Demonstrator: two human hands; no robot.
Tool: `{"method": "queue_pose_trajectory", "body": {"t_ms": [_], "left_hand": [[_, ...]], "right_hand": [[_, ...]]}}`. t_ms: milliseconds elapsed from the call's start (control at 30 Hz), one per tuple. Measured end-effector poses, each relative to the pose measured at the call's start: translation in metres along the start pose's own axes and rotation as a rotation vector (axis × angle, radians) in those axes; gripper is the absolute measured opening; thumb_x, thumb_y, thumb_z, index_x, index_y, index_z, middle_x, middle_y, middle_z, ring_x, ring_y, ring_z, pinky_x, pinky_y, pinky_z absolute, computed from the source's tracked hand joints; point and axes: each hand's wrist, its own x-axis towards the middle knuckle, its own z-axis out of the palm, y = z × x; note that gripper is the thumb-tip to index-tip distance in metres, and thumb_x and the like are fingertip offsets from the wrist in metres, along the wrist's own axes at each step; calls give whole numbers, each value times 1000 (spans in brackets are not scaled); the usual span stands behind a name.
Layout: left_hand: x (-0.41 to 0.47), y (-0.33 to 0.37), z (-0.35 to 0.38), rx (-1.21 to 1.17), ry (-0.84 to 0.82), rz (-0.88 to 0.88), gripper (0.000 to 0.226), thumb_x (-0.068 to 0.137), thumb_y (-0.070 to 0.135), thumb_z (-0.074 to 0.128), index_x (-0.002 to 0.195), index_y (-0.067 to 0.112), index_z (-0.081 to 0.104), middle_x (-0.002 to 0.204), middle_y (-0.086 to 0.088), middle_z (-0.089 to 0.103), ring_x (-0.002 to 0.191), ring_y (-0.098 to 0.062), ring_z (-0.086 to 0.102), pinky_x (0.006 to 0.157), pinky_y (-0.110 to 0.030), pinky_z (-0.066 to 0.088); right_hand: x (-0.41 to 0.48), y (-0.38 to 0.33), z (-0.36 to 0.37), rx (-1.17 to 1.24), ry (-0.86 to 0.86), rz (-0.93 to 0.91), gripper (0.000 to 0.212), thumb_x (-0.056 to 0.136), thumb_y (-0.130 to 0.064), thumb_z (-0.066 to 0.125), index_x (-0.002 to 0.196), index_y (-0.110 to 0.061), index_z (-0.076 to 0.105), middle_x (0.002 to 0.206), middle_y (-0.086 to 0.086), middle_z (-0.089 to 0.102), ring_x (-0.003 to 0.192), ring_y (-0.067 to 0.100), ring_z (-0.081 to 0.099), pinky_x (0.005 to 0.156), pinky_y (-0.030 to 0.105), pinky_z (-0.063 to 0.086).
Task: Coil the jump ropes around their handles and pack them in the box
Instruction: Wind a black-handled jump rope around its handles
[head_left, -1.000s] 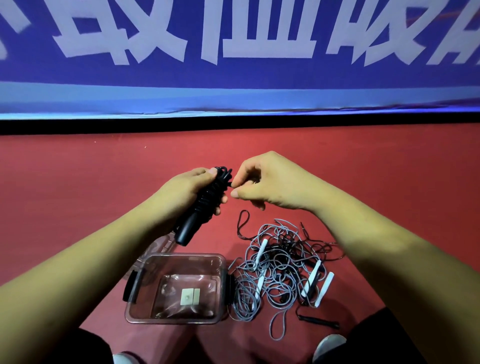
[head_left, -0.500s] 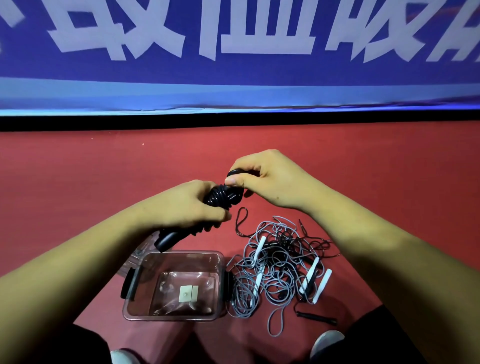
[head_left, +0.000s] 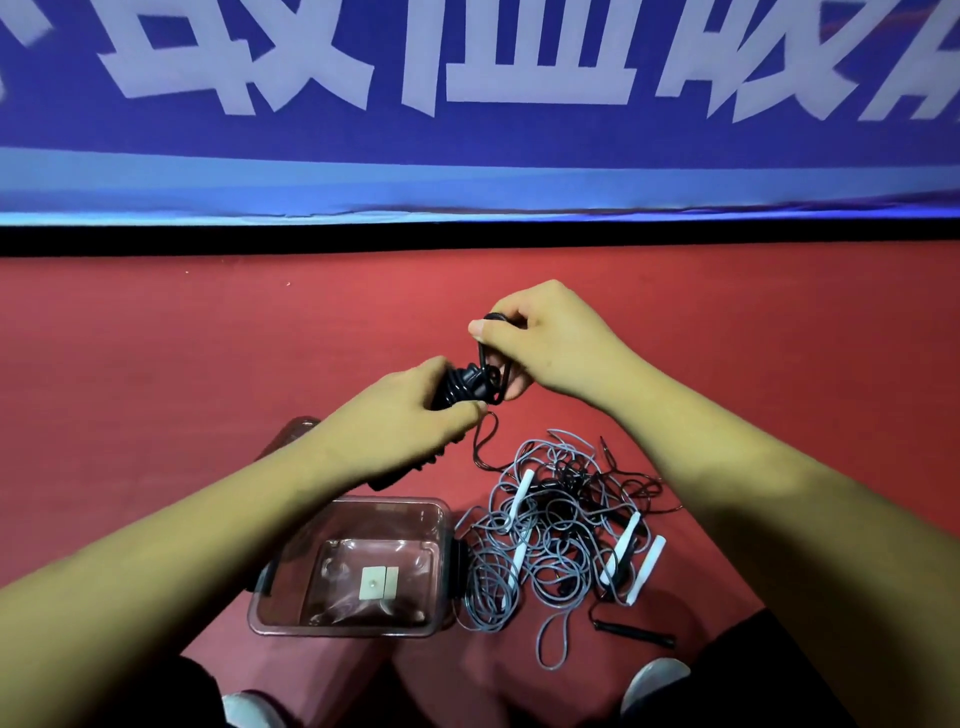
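My left hand (head_left: 410, 415) grips the black jump rope handles (head_left: 460, 384), which have black cord coiled round them. My right hand (head_left: 540, 345) pinches a loop of that black cord (head_left: 493, 374) just above the coil. The cord's loose tail (head_left: 480, 441) trails down to a tangled pile of grey ropes (head_left: 550, 535) with white handles (head_left: 522, 491) on the red floor. A clear plastic box (head_left: 291, 618) stands open left of the pile, below my left forearm.
A black handle (head_left: 636, 633) lies at the pile's near edge. The box lid (head_left: 293, 428) shows partly behind my left arm. A blue banner (head_left: 467, 130) backs the red floor (head_left: 156, 364). My shoes (head_left: 654, 680) sit at the bottom edge.
My left hand has tilted the black handles more level and lowered them. My right hand has gone on to pinch a loop of cord beside the coil's end.
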Motion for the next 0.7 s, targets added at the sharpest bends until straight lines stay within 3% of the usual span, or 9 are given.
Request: {"method": "queue_pose_trajectory", "body": {"t_ms": [100,200,267,333,433,600,700], "left_hand": [[0,0,-2,240,69,41,54,78,75,55,87,22,51,72,0,70,61,-20,67,63,-44,56],[3,3,-5,198,45,38,43,84,63,61,86,21,55,68,2,71,54,-18,68,57,-41,58],[4,4,-9,184,48,29,35,86,56,63,85,21,57,66,2,71,53,-18,68,54,-38,57],[6,2,-11,196,35,21,33,86,54,65,86,21,58,66,2,71,53,-18,68,53,-36,57],[6,-1,-10,188,-40,14,34,85,52,67,88,19,59,67,0,72,55,-20,69,54,-40,58],[3,1,-8,252,-156,35,38,82,56,66,85,18,59,67,-2,70,56,-21,68,54,-37,56],[0,4,-12,241,-168,53,43,75,61,68,86,20,62,65,-3,69,55,-20,67,53,-35,53]], "right_hand": [[-4,-2,0,7,-18,-7,32,97,-20,58,74,2,62,64,15,65,49,19,67,50,28,54],[-4,-5,-4,-244,64,-136,32,94,-31,59,78,-5,67,66,13,59,50,17,50,57,32,45],[-5,-7,-8,-295,55,-154,31,95,-34,58,80,-9,67,57,4,53,46,13,42,52,30,36],[-8,-8,-10,-176,-20,-96,26,98,-28,55,86,-6,63,52,0,53,39,9,48,44,23,39],[-11,-6,-5,78,-132,16,12,99,-12,52,99,-2,58,60,15,62,40,21,56,40,27,47],[-12,-4,-3,404,-277,180,17,92,-11,64,94,5,59,67,22,64,52,27,65,54,32,60],[-13,-5,-5,533,-322,222,13,89,-6,66,92,4,58,67,19,63,53,25,66,54,30,60]]}}
